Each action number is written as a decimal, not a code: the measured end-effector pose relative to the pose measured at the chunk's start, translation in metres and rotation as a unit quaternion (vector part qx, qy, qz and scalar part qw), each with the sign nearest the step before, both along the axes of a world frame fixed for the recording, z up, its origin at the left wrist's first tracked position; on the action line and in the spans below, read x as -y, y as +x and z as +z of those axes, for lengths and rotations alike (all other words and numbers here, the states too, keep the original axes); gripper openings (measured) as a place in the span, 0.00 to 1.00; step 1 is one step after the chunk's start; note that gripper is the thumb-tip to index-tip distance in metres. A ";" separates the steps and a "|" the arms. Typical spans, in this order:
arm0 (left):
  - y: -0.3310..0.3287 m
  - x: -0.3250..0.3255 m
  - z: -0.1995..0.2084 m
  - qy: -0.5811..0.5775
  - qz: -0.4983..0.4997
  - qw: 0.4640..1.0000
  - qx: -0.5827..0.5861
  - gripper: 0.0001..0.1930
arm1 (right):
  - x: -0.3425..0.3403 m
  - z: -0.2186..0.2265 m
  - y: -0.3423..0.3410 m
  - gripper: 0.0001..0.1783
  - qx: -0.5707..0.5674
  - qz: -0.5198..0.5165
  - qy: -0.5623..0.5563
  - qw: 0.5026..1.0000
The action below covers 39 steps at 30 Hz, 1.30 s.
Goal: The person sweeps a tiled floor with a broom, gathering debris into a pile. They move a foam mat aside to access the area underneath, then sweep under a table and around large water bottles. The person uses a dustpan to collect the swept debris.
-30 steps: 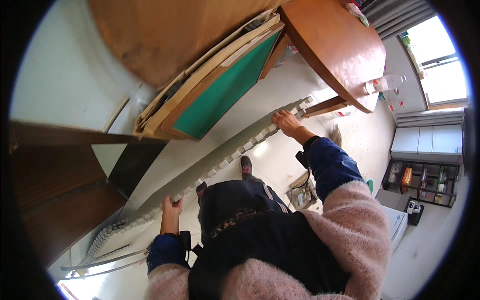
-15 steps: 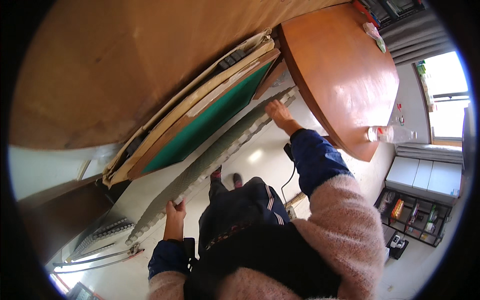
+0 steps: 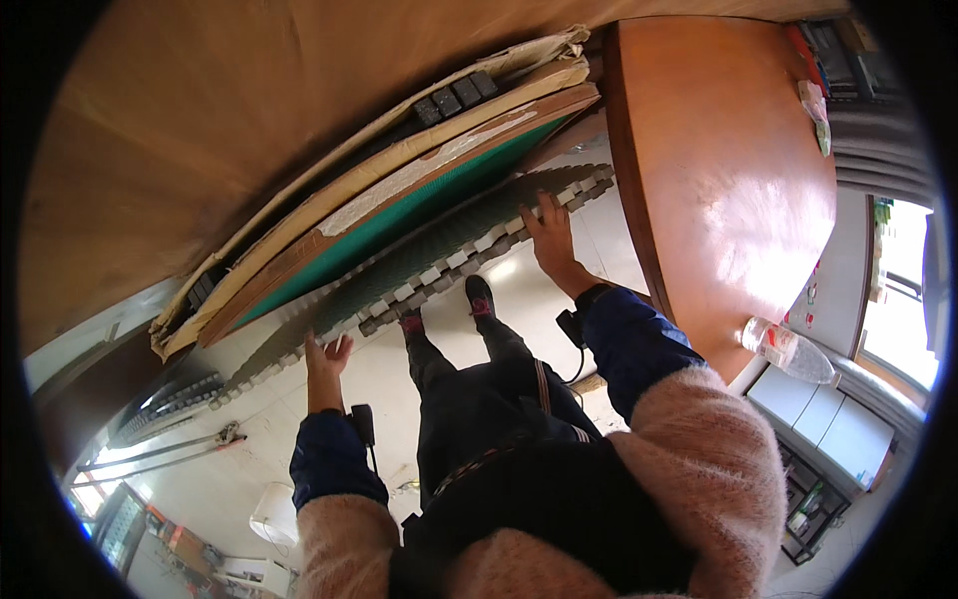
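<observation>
The person wears a fuzzy pink sweater (image 3: 689, 469), shiny navy oversleeves (image 3: 639, 334), a black apron-like layer (image 3: 559, 509), dark trousers (image 3: 504, 344) with pale stripes at right, pink-laced dark shoes (image 3: 479, 292) and small black cabled boxes (image 3: 570, 327) near both wrists.

Pale glossy floor (image 3: 524, 319); orange-brown table (image 3: 718, 170) at right; bright window (image 3: 893, 324), grey curtain (image 3: 883, 150), white cabinet (image 3: 813, 409)

The mat (image 3: 374, 290) reaches me grey-green, its toothed edge patterned in pale and darker grey. I see green on the board (image 3: 419, 222) inside a brown rim, tan on the cardboard (image 3: 544, 77), near-black on the blocks (image 3: 447, 102). The table (image 3: 699, 110) is glossy orange-brown. My sleeves (image 3: 639, 339) show navy, then pink; trousers (image 3: 479, 404) black with white stripes; shoes (image 3: 478, 290) dark, pink-laced.
</observation>
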<state>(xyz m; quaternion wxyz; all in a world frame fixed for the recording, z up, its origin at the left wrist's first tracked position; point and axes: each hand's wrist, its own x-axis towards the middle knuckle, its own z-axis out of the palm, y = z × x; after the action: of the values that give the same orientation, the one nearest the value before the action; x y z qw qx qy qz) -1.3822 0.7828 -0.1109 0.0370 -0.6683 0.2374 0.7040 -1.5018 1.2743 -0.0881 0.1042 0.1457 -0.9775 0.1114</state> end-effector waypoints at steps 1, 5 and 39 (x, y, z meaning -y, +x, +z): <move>-0.005 -0.004 -0.002 0.026 0.026 0.999 -0.004 0.23 | 0.000 -0.002 0.003 0.19 -0.005 0.000 -0.014 1.000; -0.004 -0.007 -0.013 -0.039 -0.033 0.994 -0.093 0.14 | -0.003 -0.014 0.020 0.20 -0.017 -0.026 -0.077 0.997; 0.121 -0.063 0.051 -0.062 -0.310 0.949 0.010 0.18 | -0.006 -0.021 0.174 0.20 0.257 0.231 0.116 0.931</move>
<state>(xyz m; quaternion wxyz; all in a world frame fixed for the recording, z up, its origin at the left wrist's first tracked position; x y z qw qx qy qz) -1.2610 0.8454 -0.0596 0.2143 -0.5699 0.4751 0.6353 -1.3277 1.2799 -0.1095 -0.1967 0.3445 -0.9165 0.0520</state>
